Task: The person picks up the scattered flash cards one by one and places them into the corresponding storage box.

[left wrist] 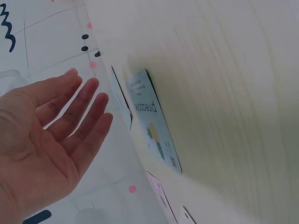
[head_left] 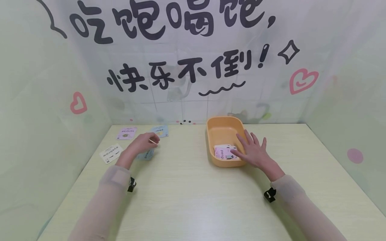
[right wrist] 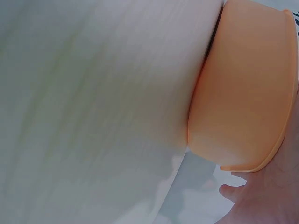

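Observation:
My left hand [head_left: 144, 143] hovers over the left side of the table with nothing in it, fingers loosely bent in the left wrist view. Below it lies a blue pineapple card [left wrist: 152, 123], partly covered by the hand in the head view. Just beyond is a blue pear card [head_left: 163, 132]. A pink tortoise card [head_left: 126, 133] and a white eyebrow card [head_left: 111, 153] lie to its left. My right hand [head_left: 256, 152] has its fingers spread over the right rim of an orange bin [head_left: 211, 140]. Inside the bin's near end are cards, a pink penguin card [head_left: 221, 153] on top.
The pale wooden table [head_left: 181, 194] runs back to a white printed curtain [head_left: 169, 110]. Curtains [head_left: 39, 134] also close off both sides. Black wrist cameras [head_left: 270, 194] sit under both sleeves.

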A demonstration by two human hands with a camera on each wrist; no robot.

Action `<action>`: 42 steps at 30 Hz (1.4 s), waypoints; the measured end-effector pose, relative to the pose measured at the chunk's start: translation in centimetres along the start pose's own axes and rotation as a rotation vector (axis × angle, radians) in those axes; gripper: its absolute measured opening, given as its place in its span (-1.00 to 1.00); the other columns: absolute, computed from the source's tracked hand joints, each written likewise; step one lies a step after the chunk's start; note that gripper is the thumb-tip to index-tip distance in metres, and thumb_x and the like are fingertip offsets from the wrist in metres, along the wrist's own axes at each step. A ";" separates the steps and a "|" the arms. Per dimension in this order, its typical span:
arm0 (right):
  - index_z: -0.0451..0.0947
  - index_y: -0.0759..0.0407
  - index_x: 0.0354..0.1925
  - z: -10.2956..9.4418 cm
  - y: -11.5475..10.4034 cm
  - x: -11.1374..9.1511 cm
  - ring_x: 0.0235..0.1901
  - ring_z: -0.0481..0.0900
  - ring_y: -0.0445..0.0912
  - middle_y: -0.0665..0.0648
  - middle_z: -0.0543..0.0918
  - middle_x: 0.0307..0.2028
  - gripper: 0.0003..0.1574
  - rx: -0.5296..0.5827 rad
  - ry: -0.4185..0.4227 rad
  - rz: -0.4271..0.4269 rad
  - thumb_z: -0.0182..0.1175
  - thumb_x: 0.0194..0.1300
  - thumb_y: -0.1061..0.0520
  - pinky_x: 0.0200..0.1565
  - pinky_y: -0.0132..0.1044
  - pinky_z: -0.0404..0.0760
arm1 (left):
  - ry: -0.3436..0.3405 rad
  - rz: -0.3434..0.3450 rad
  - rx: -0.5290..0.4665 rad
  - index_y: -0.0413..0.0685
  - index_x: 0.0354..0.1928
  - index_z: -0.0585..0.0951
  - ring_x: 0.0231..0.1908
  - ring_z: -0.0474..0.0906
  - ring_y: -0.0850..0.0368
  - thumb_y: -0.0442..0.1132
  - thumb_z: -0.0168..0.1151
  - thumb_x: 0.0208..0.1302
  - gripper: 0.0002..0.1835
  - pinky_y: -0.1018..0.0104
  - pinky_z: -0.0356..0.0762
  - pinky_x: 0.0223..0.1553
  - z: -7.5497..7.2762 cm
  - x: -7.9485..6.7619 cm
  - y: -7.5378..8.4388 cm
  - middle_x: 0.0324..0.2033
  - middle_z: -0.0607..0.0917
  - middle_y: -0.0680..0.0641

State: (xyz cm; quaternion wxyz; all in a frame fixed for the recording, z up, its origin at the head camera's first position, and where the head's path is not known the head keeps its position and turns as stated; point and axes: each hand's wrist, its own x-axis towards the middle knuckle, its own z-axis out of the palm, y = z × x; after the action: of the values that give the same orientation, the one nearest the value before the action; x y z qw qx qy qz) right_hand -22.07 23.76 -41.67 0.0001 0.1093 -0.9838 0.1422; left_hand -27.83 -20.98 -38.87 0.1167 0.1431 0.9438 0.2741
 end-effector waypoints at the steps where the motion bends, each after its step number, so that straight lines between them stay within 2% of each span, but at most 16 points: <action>1: -0.05 0.04 0.58 0.0 0.0 0.0 0.53 -0.21 0.38 0.34 -0.19 0.58 0.10 0.002 0.000 0.000 -0.06 0.35 -0.49 0.33 0.61 -0.42 | -0.003 -0.002 0.005 -0.29 0.17 0.52 0.19 0.52 -0.24 -0.29 0.16 0.40 -0.64 -0.14 0.45 0.28 0.0 -0.1 -0.2 0.13 0.62 -0.30; 9: -0.05 0.04 0.58 0.0 -0.1 0.1 0.53 -0.21 0.38 0.34 -0.19 0.58 0.10 0.004 -0.001 -0.003 -0.06 0.34 -0.49 0.33 0.60 -0.42 | -0.044 0.022 0.088 -0.19 0.28 0.48 0.41 0.23 -0.38 -0.24 0.19 0.39 -0.55 -0.29 0.23 0.40 -0.1 -0.7 -1.9 0.37 0.40 -0.36; 17: -0.06 0.03 0.58 0.1 -0.2 0.1 0.53 -0.21 0.39 0.34 -0.19 0.58 0.10 0.001 -0.007 -0.005 -0.06 0.34 -0.49 0.33 0.60 -0.41 | -0.077 0.032 0.112 -0.30 0.36 0.39 0.41 0.17 -0.42 -0.27 0.29 0.28 -0.38 -0.31 0.15 0.44 -0.7 -1.8 -2.9 0.39 0.34 -0.40; 24: -0.06 0.06 0.58 0.0 0.0 0.0 0.52 -0.19 0.41 0.35 -0.19 0.58 0.10 0.009 0.001 -0.009 -0.02 0.35 -0.47 0.33 0.61 -0.41 | -0.153 -0.002 0.153 -0.29 0.46 0.22 0.44 -0.06 -0.55 -0.16 0.38 0.19 -0.14 -0.44 0.00 0.42 -1.1 -2.3 -4.2 0.48 -0.01 -0.52; 26: -0.05 0.06 0.58 0.0 0.0 -0.1 0.52 -0.19 0.40 0.35 -0.20 0.58 0.10 0.013 0.002 -0.008 -0.01 0.35 -0.46 0.33 0.61 -0.42 | -0.170 -0.026 0.149 -0.27 0.49 0.18 0.45 -0.10 -0.55 -0.17 0.39 0.17 -0.09 -0.46 -0.03 0.42 -1.1 -2.4 -4.5 0.49 -0.05 -0.50; 30: -0.05 0.06 0.58 0.1 0.1 0.0 0.52 -0.20 0.40 0.35 -0.20 0.58 0.10 0.022 0.006 -0.014 -0.02 0.34 -0.47 0.33 0.60 -0.43 | -0.185 -0.056 0.140 -0.29 0.49 0.15 0.46 -0.07 -0.51 -0.26 0.39 0.13 -0.07 -0.43 -0.01 0.43 -1.1 -2.8 -5.0 0.49 0.02 -0.47; 34: -0.05 0.05 0.58 0.1 0.1 0.0 0.53 -0.20 0.40 0.35 -0.21 0.58 0.10 0.026 0.002 -0.010 -0.02 0.34 -0.47 0.33 0.60 -0.44 | -0.180 -0.056 0.152 -0.31 0.48 0.16 0.44 0.02 -0.48 -0.33 0.35 0.14 -0.11 -0.39 0.08 0.42 -1.1 -3.0 -5.2 0.47 0.11 -0.46; 42: -0.05 0.05 0.58 0.0 0.0 0.0 0.52 -0.20 0.41 0.35 -0.20 0.58 0.08 0.016 0.002 -0.010 -0.04 0.36 -0.46 0.32 0.62 -0.42 | -0.135 -0.046 0.204 -0.28 0.47 0.21 0.35 0.18 -0.48 -0.30 0.40 0.09 -0.10 -0.41 0.22 0.34 -1.0 -2.9 -5.3 0.40 0.21 -0.47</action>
State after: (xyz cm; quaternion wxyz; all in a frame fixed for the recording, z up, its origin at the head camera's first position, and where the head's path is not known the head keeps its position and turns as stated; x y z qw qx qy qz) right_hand -22.05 23.76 -41.72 0.0010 0.1140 -0.9821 0.1500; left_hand -26.51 -26.70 -40.58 0.1712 0.1507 0.9598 0.1636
